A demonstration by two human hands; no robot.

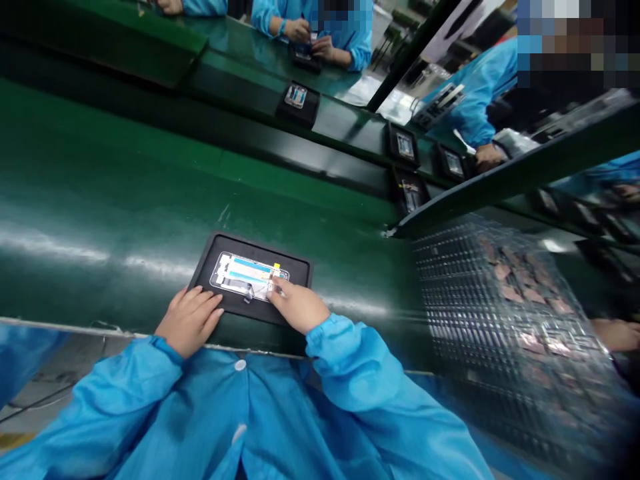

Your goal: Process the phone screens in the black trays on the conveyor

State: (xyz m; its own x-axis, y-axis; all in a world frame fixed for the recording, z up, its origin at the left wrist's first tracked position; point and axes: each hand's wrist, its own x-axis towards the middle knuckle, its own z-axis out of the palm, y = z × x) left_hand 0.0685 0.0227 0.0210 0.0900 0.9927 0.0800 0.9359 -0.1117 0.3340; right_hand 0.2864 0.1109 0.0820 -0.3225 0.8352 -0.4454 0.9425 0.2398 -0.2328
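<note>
A black tray (pixel 260 251) lies on the green bench in front of me, slightly turned. Inside it rests an opened phone housing (pixel 245 275) with a silver rim, blue strips and a small yellow tab near its right end. A dark flex cable (pixel 249 294) sticks out at its near side. My left hand (pixel 193 319) lies with outstretched fingers over the tray's near left corner. At the right end of the housing, my right hand (pixel 300 305) has thumb and forefinger brought together on it; whatever is between the fingertips is too small to make out.
To my right stand clear plastic blister trays (pixel 500 300) holding small copper-coloured parts, blurred. A green frame bar (pixel 520 167) slants above them. Beyond the dark sunken strip, more black trays (pixel 299 103) with phones sit, and co-workers in blue sleeves (pixel 267 17) work there.
</note>
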